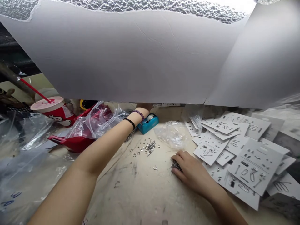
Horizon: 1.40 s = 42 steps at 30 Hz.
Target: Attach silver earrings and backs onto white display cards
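My left arm reaches far forward past a blue tape dispenser (148, 123). Only the back edge of my left hand (144, 107) shows; its fingers are hidden behind a large white sheet (131, 59). On the table, my right hand (185, 164) curls around a heap of small metal pieces (175, 165), which shows between thumb and fingers. Left of it lie a loose metal ring (155, 167) and a scattered pile of small metal parts (150, 147). A crumpled clear plastic bag (174, 134) lies just beyond my right hand.
White cards with small metal jewellery (254, 165) are piled at the right. Leftward are a red tray (72, 143) under clear zip bags (98, 120), a red cup with a straw (55, 111) and plastic sheeting (30, 181). The white sheet overhangs the table's (131, 200) back.
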{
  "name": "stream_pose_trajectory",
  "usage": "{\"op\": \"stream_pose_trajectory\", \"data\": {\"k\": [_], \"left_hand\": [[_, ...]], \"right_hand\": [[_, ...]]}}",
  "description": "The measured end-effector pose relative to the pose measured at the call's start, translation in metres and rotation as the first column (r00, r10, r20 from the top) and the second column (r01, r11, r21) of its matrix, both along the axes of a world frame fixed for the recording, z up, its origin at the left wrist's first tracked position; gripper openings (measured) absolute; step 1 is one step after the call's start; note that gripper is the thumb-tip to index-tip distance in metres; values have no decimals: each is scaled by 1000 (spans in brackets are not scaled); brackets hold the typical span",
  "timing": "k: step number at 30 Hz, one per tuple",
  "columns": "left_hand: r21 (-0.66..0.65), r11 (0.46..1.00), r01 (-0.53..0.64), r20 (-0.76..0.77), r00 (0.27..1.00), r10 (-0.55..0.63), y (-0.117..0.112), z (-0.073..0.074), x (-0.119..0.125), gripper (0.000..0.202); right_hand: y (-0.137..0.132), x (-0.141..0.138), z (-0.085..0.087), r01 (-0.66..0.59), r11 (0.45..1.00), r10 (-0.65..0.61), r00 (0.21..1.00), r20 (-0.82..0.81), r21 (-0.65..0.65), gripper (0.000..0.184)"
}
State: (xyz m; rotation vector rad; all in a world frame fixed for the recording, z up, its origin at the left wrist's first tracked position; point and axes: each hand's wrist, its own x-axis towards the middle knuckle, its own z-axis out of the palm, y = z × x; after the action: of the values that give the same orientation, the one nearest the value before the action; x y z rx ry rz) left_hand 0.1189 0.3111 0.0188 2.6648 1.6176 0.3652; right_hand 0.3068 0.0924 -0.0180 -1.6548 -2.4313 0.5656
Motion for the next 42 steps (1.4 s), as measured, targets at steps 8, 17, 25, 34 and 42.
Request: {"op": "stream_pose_trajectory", "data": {"k": [8,17,25,34,42], "left_hand": [[276,961,-15,-34,999,25,-83,7,-16,31],[621,719,311,169,843,-510,-137,5,-55,33],[513,752,415,439,626,-645,-138,-25,-60,34],[159,928,336,792,518,-324,-152,-45,-56,51],[-330,824,462,941,86,328,-158,-45,-49,51]], "right_hand": [[-1,-2,-3,3,998,-4,1000,21,59,18],[3,-11,0,423,900,-222,653,-724,105,23],[31,-22,35,-118,852,-509,36,-860,-510,32],[20,-44,0,-191,818,-575,-265,-774,-543,32],[13,-57,-12,92,834,-523,-177,-833,-544,33]]}}
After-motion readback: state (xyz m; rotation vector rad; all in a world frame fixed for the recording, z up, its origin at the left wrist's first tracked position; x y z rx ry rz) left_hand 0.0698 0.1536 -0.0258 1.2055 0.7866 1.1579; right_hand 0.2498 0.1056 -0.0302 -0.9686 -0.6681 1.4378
